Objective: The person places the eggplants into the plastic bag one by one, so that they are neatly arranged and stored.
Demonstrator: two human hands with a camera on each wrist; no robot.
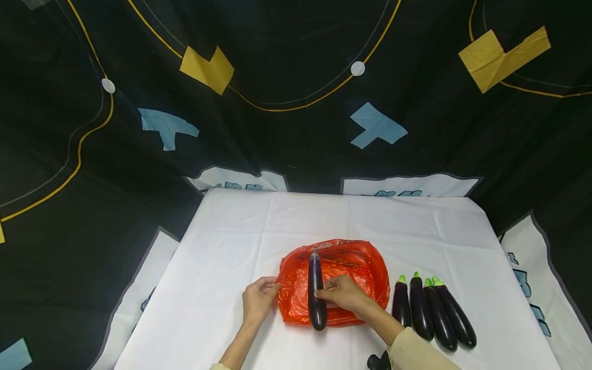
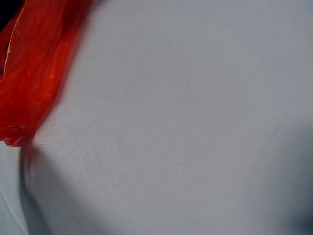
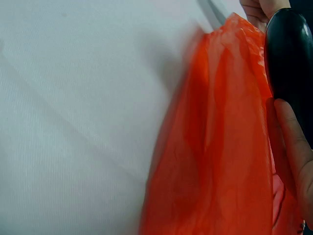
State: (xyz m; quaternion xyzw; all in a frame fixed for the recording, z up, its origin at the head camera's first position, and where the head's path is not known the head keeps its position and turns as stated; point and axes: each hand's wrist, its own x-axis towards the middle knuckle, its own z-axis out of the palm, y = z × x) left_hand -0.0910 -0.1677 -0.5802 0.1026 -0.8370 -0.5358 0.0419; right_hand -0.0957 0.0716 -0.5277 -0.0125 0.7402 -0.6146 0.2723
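A red plastic bag (image 1: 353, 303) lies with its mouth spread open on the white table. At its left rim, my left hand (image 1: 259, 300) pinches the edge of the plastic. My right hand (image 1: 344, 293) grips a dark purple eggplant (image 1: 315, 288) by its side and holds it above the bag, stem pointing away from me. In the right wrist view the rounded end of the eggplant (image 3: 291, 54) shows beside my thumb and the bag's side (image 3: 215, 137). The left wrist view catches only part of the bag (image 2: 36, 63); the left fingers are out of sight there.
Several eggplants (image 1: 444, 318) with green stem tips lie side by side to the right, partly behind my right forearm. A black object (image 1: 376, 362) pokes out under the right sleeve. White cloth covers the table (image 1: 231, 231), and a dark patterned curtain (image 1: 287, 144) hangs behind.
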